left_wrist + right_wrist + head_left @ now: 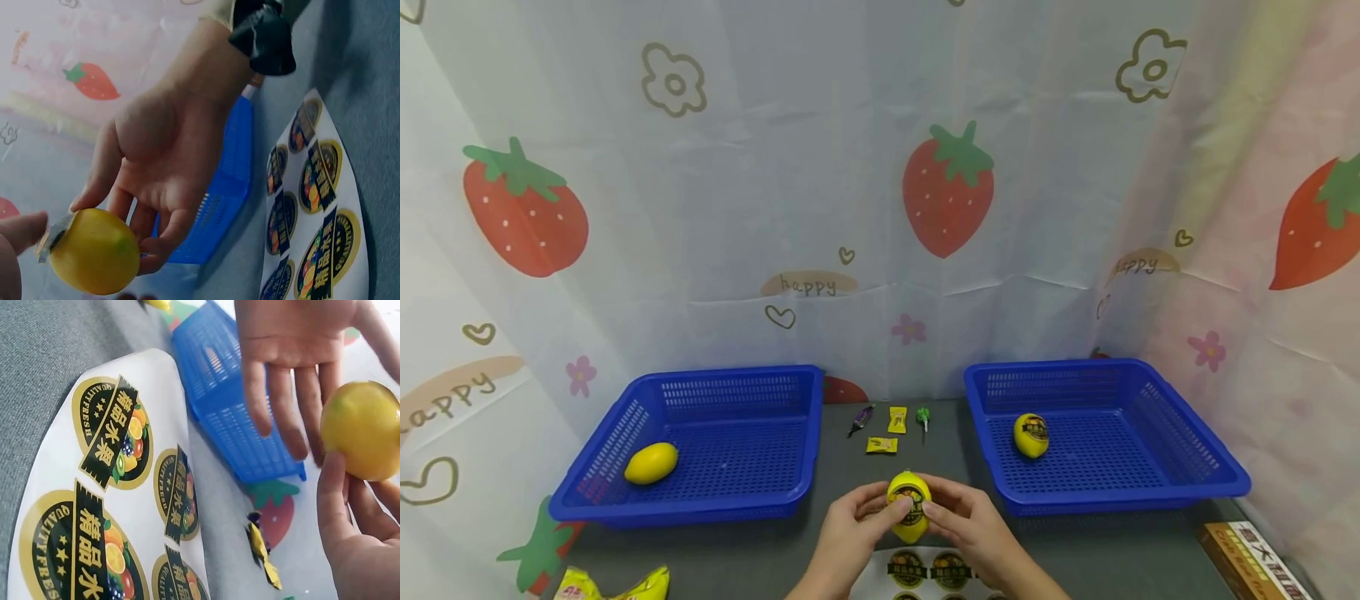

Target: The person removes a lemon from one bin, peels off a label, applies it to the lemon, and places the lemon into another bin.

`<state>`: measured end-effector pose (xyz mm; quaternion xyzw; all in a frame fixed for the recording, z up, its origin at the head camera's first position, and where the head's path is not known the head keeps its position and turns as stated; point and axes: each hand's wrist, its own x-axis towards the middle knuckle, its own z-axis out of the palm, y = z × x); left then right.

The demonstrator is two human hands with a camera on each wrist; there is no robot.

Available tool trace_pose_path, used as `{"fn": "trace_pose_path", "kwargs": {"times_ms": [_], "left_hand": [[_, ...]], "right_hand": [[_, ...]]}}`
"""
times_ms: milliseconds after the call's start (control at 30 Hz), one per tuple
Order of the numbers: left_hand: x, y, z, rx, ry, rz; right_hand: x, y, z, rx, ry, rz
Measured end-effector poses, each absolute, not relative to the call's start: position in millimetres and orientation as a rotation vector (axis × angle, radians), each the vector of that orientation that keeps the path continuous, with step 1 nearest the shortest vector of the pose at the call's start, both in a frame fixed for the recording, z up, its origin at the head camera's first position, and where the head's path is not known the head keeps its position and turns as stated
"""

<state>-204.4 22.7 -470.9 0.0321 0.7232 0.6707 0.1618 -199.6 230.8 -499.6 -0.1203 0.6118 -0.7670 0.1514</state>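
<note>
Well to the left of a yellow oval lemon bearing a round black-and-gold label (912, 517), a shiny yellow snack packet (651, 586) lies partly in view; beyond it, a blue perforated plastic basket (685, 507) holds a plain yellow oval lemon (651, 463). At the labelled lemon's left side, a person's left hand (853, 521) lightly pinches it, thumb on the label, other fingers nearly straight. Beyond the fruit lie a purple-wrapped candy (861, 421), two yellow-wrapped candies (882, 445) and a green-wrapped lollipop (923, 415); beneath it, a white sheet of round labels (928, 575). At its right side, the right hand (964, 518) holds it between thumb and bent fingers. Farther right of it, a second blue perforated plastic basket (1123, 498) holds another yellow lemon with a dark label (1032, 435); at its far right lies a brown-and-white box (1255, 562).
</note>
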Motion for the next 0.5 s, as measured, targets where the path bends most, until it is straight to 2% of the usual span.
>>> {"fn": "trace_pose_path", "kwargs": {"times_ms": [233,500], "left_hand": [[-204.0,22.7,-473.7,0.158,2.051,1.954],[-200.0,28.1,-481.9,0.128,2.065,1.965]], "right_hand": [[-199.3,234.9,-496.8,-0.403,1.684,-2.167],[-200.4,231.5,-495.0,-0.283,1.827,-2.107]]}}
